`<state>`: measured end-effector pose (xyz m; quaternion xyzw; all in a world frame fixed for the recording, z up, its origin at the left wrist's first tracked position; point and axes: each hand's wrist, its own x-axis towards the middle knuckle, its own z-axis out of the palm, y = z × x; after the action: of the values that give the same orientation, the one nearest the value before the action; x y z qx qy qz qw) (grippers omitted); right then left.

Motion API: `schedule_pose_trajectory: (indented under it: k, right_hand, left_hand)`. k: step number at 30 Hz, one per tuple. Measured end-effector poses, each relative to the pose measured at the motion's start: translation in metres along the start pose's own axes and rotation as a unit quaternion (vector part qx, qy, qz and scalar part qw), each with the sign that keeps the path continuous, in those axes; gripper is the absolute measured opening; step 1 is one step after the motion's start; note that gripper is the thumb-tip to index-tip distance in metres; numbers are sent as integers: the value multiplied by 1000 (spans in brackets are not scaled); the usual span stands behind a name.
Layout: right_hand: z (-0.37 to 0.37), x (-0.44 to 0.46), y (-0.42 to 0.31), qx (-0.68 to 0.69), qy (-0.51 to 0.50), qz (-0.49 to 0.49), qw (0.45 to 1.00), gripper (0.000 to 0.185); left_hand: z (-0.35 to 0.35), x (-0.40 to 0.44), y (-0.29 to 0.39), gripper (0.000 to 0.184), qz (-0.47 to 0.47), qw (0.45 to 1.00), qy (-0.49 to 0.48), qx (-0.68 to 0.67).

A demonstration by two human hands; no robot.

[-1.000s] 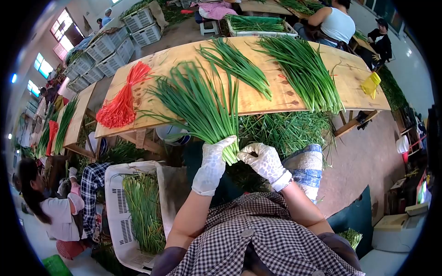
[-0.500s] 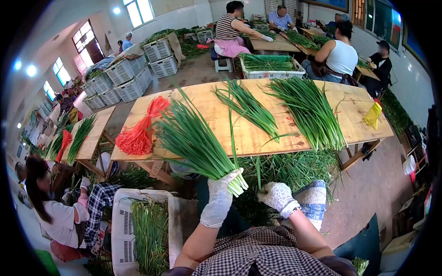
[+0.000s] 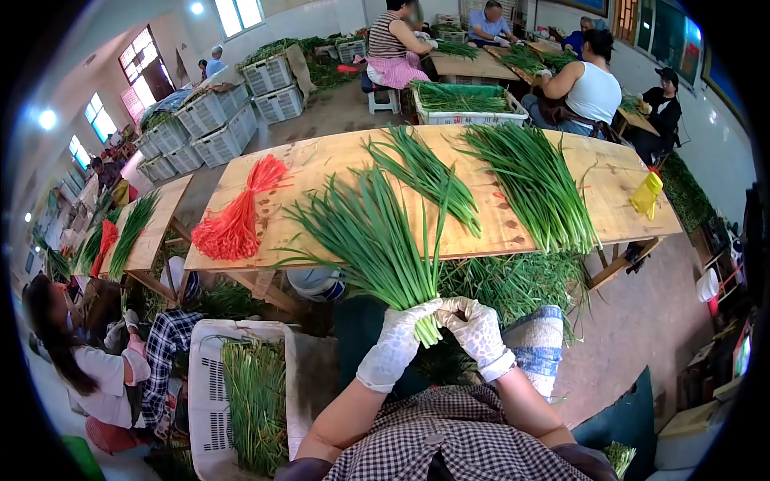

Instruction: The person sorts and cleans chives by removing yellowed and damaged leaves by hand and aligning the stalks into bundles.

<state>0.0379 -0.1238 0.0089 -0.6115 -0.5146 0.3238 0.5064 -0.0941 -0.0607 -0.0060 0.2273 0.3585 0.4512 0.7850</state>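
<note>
A fanned bunch of garlic chives [image 3: 377, 248] has its pale stem ends toward me and its leaves over the front edge of the wooden table [image 3: 321, 160]. Wrapped round the stems is my gloved left hand [image 3: 395, 343]. My gloved right hand [image 3: 476, 335] meets it from the right, fingers closed at the stems, where a few separate stalks stand up beside the bunch. Farther back lie a small pile of chives [image 3: 433, 184] and a larger one [image 3: 533, 188]. A bundle of red plastic ties [image 3: 239, 216] rests on the table's left.
A white crate [image 3: 198, 385] holding chives stands at my lower left. Loose greens [image 3: 521, 289] heap under the table, near a white bucket [image 3: 315, 283]. A yellow bottle [image 3: 646, 195] stands at the right end. A person [image 3: 100, 369] sits at left; others work behind.
My right hand has moved up and left to the stems in my left hand. The bunch has swung right and sits more upright. The view has shifted slightly.
</note>
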Motion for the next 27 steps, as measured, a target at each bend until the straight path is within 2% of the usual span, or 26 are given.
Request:
schedule_pose_trajectory:
  k: [2, 4, 6, 7, 8, 11, 12, 14, 16, 17, 19, 20, 22, 23, 25, 26, 27]
  right_hand:
    - [-5, 3, 7, 35, -43, 11, 998, 14]
    - [-14, 6, 2, -6, -32, 25, 999, 13]
    - [-23, 10, 9, 26, -37, 52, 998, 13]
    - [-24, 11, 6, 32, -12, 56, 998, 14]
    - [-29, 13, 11, -58, 4, 22, 998, 15]
    - [-36, 24, 7, -176, 129, -64, 974, 17]
    - [-39, 31, -4, -208, 169, -91, 959, 17]
    - [-50, 55, -9, -350, 195, -86, 912, 19]
    - [-53, 82, -14, -390, 225, -123, 884, 23]
    - [-51, 95, -18, -391, 225, -124, 884, 23]
    - [-43, 121, -24, -462, 231, -116, 849, 25]
    - [-40, 134, -21, -508, 212, -136, 823, 27]
    - [-40, 166, 7, -551, 152, -103, 814, 25]
    - [-41, 167, 13, -548, 154, -104, 815, 25]
    - [-39, 140, -26, -389, 221, -132, 884, 22]
    - [-38, 126, -33, -353, 216, -123, 902, 20]
    - [-40, 107, -37, -278, 129, -96, 947, 20]
  left_hand:
    - [13, -12, 22, 29, 47, 998, -11, 38]
    - [12, -15, 39, 31, 102, 992, -80, 3]
    - [23, -30, 60, 27, 116, 988, -99, 23]
    - [24, -37, 65, 27, 140, 977, -150, -55]
    - [28, -38, 69, 30, 141, 985, -99, -13]
    - [-5, 12, 47, 24, 52, 990, -103, -82]
    - [-11, 17, 42, 24, 51, 990, -104, -83]
    - [-20, 17, 32, 21, -36, 977, -90, -191]
    - [-21, 14, 32, 22, -19, 977, -110, -180]
    - [-21, 12, 32, 22, -21, 978, -108, -175]
    - [-18, 7, 33, 21, -23, 978, -99, -182]
    - [-15, 5, 35, 21, -20, 978, -99, -182]
    - [-14, 0, 38, 19, -28, 974, -100, -200]
    - [-16, -1, 40, 19, -26, 975, -100, -198]
    - [-23, -2, 42, 20, -13, 971, -109, -211]
    - [-26, -1, 44, 20, -13, 971, -106, -214]
    - [-31, -2, 45, 21, -3, 967, -125, -221]
